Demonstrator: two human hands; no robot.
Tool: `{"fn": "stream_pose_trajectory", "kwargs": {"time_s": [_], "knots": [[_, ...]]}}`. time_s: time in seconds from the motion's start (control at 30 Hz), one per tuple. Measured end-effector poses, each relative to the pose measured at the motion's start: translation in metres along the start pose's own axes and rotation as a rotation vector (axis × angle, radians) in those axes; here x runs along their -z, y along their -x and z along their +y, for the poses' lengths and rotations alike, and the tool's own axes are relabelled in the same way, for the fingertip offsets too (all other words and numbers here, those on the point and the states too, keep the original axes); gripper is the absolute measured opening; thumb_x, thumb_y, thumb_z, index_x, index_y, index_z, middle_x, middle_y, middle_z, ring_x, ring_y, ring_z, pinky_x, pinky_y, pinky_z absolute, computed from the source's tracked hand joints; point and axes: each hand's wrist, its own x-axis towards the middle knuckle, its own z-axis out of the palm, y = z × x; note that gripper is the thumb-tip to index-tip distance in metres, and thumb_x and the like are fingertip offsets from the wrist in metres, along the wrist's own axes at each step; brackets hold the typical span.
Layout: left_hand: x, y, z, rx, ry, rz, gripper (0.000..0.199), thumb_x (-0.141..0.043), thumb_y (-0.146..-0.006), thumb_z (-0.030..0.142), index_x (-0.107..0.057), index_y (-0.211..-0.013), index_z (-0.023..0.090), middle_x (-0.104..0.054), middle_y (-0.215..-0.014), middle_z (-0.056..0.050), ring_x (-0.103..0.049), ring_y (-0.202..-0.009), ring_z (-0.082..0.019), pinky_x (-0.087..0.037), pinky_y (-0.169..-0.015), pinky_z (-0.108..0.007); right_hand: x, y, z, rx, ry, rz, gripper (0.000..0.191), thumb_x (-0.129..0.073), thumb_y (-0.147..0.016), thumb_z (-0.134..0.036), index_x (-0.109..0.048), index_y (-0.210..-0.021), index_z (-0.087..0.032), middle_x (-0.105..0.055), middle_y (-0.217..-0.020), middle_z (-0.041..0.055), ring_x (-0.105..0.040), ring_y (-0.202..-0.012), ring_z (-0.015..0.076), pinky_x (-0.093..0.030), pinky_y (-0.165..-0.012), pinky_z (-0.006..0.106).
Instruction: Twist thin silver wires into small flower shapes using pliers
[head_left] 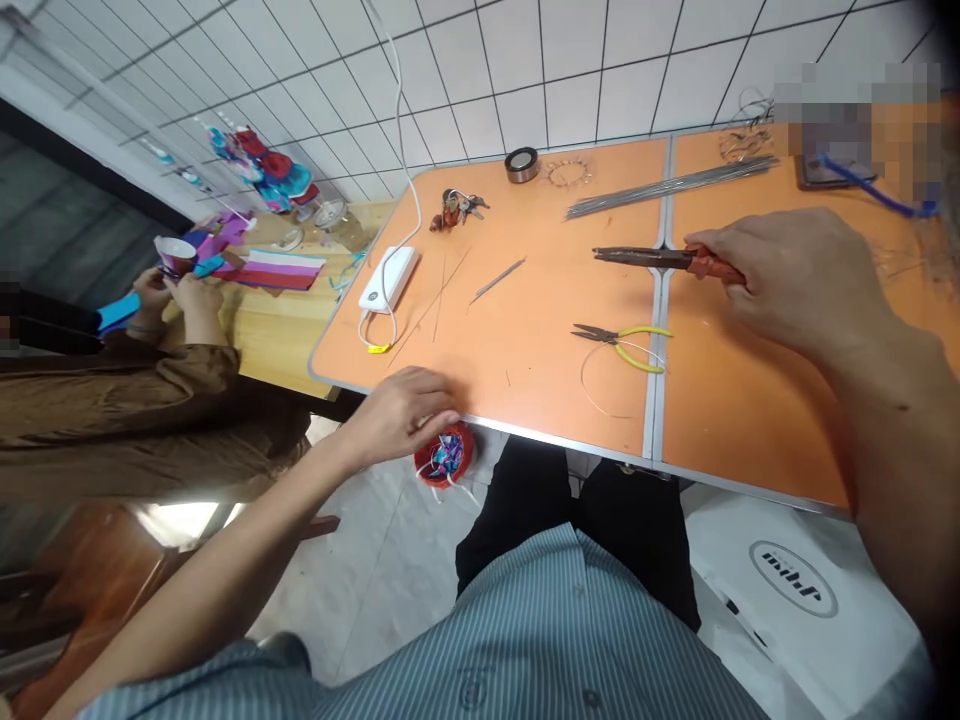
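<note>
My right hand [795, 280] is wrapped round the red handles of a pair of dark, worn pliers [645, 258]. Their long jaws point left, above the seam of the orange table [517, 370]. At the table's front edge rests my left hand [405, 415], holding nothing, its fingers loosely bent and the thumb apart. Between the hands lie yellow-handled pliers [619, 335] with a curved thin wire [585, 385] by them. A few short thin wires [497, 280] lie nearer the middle. Farther back is a bundle of straight wires [667, 187].
A white power strip [388, 280] with its cable lies at the left. Keys [457, 210], a tape roll [521, 165] and a wire ring [568, 173] sit near the tiled wall. A red basket [446, 455] stands below the edge. At left, another person's hands [187, 300] handle coloured material.
</note>
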Motion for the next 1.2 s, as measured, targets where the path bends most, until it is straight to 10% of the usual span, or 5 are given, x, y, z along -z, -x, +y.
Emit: {"fn": "stream_pose_trajectory", "kwargs": {"time_s": [0.33,0.6,0.77,0.97,1.2], "knots": [[-0.031,-0.034,0.023,-0.047,0.040,0.021,0.048,-0.054,-0.114,0.051,-0.068,-0.151,0.024,-0.063,-0.168,-0.016,-0.057,-0.159,-0.034,-0.048,-0.129,-0.058,0.000,0.000,-0.009,-0.067,-0.073,-0.069,0.045,-0.045,-0.118,-0.037,-0.084,-0.133,-0.019,-0.084,-0.107,0.0185,-0.071,-0.093,0.0312,-0.034,-0.074,0.043],[0.003,0.022,0.021,0.178,-0.157,0.152,0.031,-0.061,-0.110,0.039,-0.076,-0.086,0.026,-0.080,-0.084,-0.006,-0.075,-0.077,-0.024,-0.057,-0.078,-0.043,0.005,0.001,-0.019,-0.053,-0.120,-0.092,0.044,-0.043,-0.119,-0.036,-0.084,-0.127,-0.021,-0.084,-0.109,0.0140,-0.068,-0.090,0.0279,-0.031,-0.073,0.041],[-0.022,-0.016,0.029,0.099,-0.086,0.092,0.053,-0.056,-0.113,0.053,-0.068,-0.154,0.021,-0.063,-0.168,-0.018,-0.063,-0.152,-0.038,-0.055,-0.120,-0.057,-0.002,0.004,-0.027,-0.102,-0.118,-0.149,0.038,-0.047,-0.112,-0.028,-0.084,-0.123,-0.024,-0.084,-0.111,0.0119,-0.068,-0.088,0.0278,-0.028,-0.068,0.039],[-0.029,-0.026,0.036,0.403,-0.066,0.268,0.032,-0.053,-0.114,0.042,-0.078,-0.105,0.024,-0.083,-0.107,-0.010,-0.080,-0.097,-0.025,-0.060,-0.079,-0.037,-0.008,0.006,-0.039,-0.230,-0.128,-0.242,0.035,-0.057,-0.104,-0.027,-0.083,-0.128,-0.025,-0.082,-0.115,0.0142,-0.071,-0.096,0.0325,-0.036,-0.069,0.039],[-0.059,-0.144,0.088,0.467,0.079,0.186,0.025,-0.070,-0.104,0.046,-0.068,-0.093,0.024,-0.079,-0.100,-0.007,-0.074,-0.086,-0.026,-0.045,-0.064,-0.036,-0.008,0.005,-0.039,-0.303,-0.137,-0.307,0.039,-0.061,-0.108,-0.044,-0.083,-0.130,-0.021,-0.079,-0.114,0.0185,-0.070,-0.104,0.0366,-0.039,-0.077,0.042]]}}
